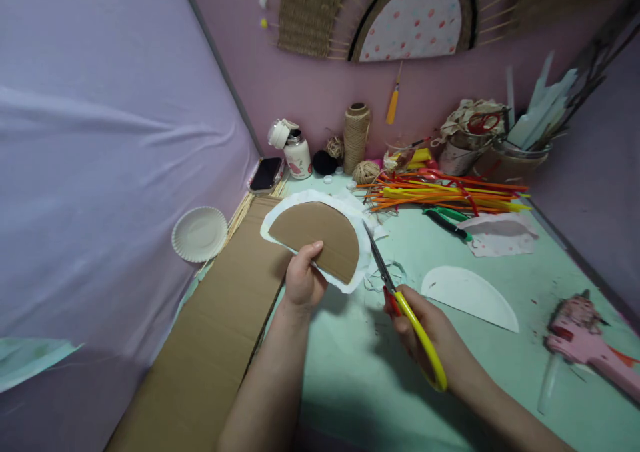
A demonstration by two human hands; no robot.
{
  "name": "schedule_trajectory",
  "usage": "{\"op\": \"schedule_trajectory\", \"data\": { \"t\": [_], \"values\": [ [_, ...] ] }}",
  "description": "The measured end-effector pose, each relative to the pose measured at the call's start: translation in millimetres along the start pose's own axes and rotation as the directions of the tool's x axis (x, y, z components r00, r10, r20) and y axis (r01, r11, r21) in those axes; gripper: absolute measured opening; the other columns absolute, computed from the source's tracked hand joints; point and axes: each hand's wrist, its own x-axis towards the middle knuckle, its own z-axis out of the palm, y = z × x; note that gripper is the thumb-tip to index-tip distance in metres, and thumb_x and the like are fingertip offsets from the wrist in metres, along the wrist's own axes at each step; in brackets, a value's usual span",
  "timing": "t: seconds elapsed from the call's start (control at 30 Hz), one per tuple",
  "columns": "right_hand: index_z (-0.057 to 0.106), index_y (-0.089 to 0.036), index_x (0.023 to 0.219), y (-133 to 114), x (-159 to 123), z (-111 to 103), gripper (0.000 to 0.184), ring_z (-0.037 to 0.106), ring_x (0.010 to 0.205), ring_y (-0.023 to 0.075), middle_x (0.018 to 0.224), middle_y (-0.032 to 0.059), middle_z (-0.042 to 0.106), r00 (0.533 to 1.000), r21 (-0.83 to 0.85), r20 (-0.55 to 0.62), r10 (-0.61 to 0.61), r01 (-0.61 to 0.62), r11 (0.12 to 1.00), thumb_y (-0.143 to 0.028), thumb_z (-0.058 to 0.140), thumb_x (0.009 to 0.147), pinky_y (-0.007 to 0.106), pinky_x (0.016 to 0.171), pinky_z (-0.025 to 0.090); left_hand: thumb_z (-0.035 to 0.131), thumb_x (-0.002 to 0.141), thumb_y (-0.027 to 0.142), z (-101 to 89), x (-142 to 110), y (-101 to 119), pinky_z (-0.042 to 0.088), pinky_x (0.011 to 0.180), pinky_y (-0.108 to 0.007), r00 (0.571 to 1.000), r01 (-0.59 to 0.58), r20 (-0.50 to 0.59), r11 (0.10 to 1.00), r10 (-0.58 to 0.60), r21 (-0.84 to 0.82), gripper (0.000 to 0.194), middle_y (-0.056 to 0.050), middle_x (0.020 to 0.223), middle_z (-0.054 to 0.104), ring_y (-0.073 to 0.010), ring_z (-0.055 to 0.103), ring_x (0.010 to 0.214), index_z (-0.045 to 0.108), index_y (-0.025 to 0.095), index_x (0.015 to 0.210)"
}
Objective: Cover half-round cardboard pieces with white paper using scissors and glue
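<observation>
My left hand point(305, 277) pinches the straight lower edge of a cardboard half-circle point(320, 229), thumb on top. White fabric point(361, 265) lies behind the cardboard and shows as a border around its curve. In my right hand point(425, 325) is a pair of scissors point(417, 335) with yellow and red handles. Their blades point up and left, with the tips close to the fabric's right edge; whether they touch it I cannot tell. Beyond the right hand a white half-circle point(470, 295) lies flat on the table.
A large cardboard sheet point(215, 325) covers the table's left side, near a paper plate point(200, 234). Behind stand a bottle point(299, 155) and a twine spool point(356, 139). Colourful pipe-cleaner-like sticks point(445, 192), green-handled pliers point(447, 222) and a pink glue gun point(585, 345) lie to the right.
</observation>
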Motion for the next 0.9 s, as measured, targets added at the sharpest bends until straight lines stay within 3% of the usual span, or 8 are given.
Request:
{"op": "schedule_trajectory", "data": {
  "t": [0.37,0.6,0.9],
  "values": [
    [0.05,-0.021,0.082,4,2,-2,0.017,0.039,0.056,0.0111,0.067,-0.0032,0.048,0.998,-0.066,-0.048,-0.046,0.043,0.997,-0.036,0.057,0.077,0.023,0.049,0.031,0.069,0.061,0.026,-2.4,-1,5,0.051,0.095,-0.042,0.992,0.096,0.075,0.995,-0.097,0.023,0.015,-0.007,0.074,0.073,-0.0324,0.067,0.109,0.068,0.017,0.073],
    [0.049,-0.021,0.08,-2,2,-2,0.026,0.041,0.054,0.0113,0.065,-0.0035,0.047,0.995,-0.072,-0.054,-0.082,0.078,0.994,-0.044,0.059,0.075,0.024,0.049,0.032,0.071,0.058,0.026,-1.0,-2,4,0.051,0.095,-0.043,0.986,0.135,0.094,0.99,-0.139,0.044,0.019,-0.008,0.075,0.074,-0.0336,0.068,0.107,0.069,0.015,0.074],
    [0.048,-0.022,0.077,-7,1,-1,0.022,0.035,0.051,0.0099,0.063,-0.0047,0.044,0.998,-0.013,-0.063,0.013,-0.014,1.0,-0.04,0.06,0.071,0.023,0.045,0.026,0.071,0.058,0.025,-0.2,-1,4,0.051,0.096,-0.042,0.993,0.103,0.059,0.994,-0.106,0.044,0.016,-0.006,0.075,0.074,-0.0328,0.068,0.108,0.066,0.017,0.071]
  ]
}}
